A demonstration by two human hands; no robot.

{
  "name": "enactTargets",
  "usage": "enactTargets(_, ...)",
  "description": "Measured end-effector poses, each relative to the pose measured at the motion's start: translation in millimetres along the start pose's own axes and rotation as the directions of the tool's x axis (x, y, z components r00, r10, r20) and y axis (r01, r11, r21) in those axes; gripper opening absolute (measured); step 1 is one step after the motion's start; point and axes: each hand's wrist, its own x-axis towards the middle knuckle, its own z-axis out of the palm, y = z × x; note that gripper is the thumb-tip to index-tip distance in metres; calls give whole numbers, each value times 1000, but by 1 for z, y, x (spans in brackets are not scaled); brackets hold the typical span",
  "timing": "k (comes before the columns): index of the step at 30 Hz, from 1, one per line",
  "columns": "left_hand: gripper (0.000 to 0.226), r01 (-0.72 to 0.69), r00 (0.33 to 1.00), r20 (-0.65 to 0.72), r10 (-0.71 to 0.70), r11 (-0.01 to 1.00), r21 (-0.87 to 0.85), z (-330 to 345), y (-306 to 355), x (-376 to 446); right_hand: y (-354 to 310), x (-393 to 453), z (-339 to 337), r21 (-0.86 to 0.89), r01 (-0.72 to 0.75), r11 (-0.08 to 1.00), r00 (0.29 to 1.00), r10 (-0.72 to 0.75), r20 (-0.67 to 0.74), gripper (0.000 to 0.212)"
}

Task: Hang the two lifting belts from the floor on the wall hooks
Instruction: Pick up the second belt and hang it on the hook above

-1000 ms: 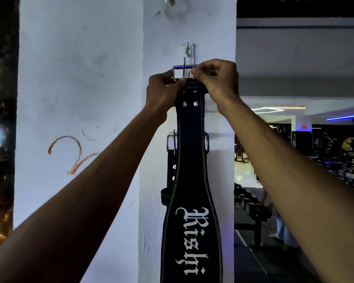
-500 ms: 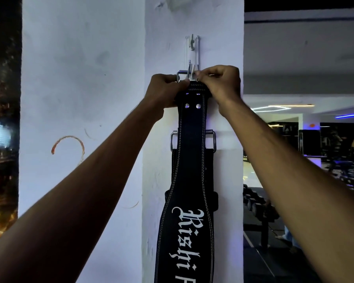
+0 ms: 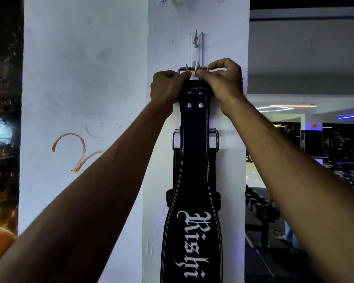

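Observation:
A black lifting belt with white lettering hangs straight down the white pillar. My left hand and my right hand both grip its top end at the metal buckle. The buckle sits at the white wall hook, whose tip shows between my thumbs. Behind this belt a second black belt hangs lower on the pillar, its steel buckle showing on both sides. The hook that carries it is hidden.
A white wire bracket with a small hook is fixed to the pillar above my hands. The white wall to the left has an orange scribble. A dumbbell rack and gym floor lie to the right.
My hands have lowered the belt's buckle down the pillar from just under the upper bracket onto the white hook. The belt hangs lower now.

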Motion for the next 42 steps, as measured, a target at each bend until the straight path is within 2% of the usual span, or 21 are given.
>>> enactTargets(4, 24, 7, 1000, 23, -6, 1000, -8, 0, 2, -2, 1, -5, -1, -10, -1, 1000, 1000, 1, -14, 32)
enactTargets(7, 21, -7, 990, 142, 8, 1000, -9, -4, 1, -14, 4, -17, -4, -16, 48, 999, 998, -49, -28, 36)
enactTargets(9, 18, -34, 981, 188, 47, 997, -68, -8, -5, -25, 9, -32, -8, -1, 60, 998, 998, -60, -16, 39)
enactTargets(12, 7, -102, 977, 163, 134, 976, -190, -15, -19, -34, 21, -53, -14, 11, 73, 997, 997, -73, 16, 39)
enactTargets(16, 14, -143, 965, 187, 186, 964, -222, -16, -25, -32, 27, -64, -16, 53, 37, 998, 999, -37, -1, 37)
enactTargets(21, 19, -131, 966, 195, 173, 969, -211, -11, -27, -27, 31, -66, -16, 69, 43, 997, 999, -40, -35, 40)
enactTargets(27, 53, -146, 976, 134, 174, 970, -192, -9, -30, -27, 31, -68, -20, 105, 45, 993, 999, -45, -5, 40)
enactTargets(30, 53, -141, 976, 136, 170, 970, -196, -9, -29, -25, 29, -68, -19, 102, 53, 993, 999, -53, -3, 40)
enactTargets(36, 35, -139, 976, 135, 170, 967, -215, -13, -30, -27, 30, -67, -15, 85, 62, 994, 998, -63, 0, 42)
enactTargets(40, 54, -118, 982, 125, 145, 972, -203, -13, -30, -41, 34, -74, -15, 67, 77, 995, 997, -76, -11, 42)
enactTargets(42, 54, -127, 983, 115, 147, 978, -163, -16, -35, -53, 38, -82, -18, 76, 95, 993, 995, -95, 5, 45)
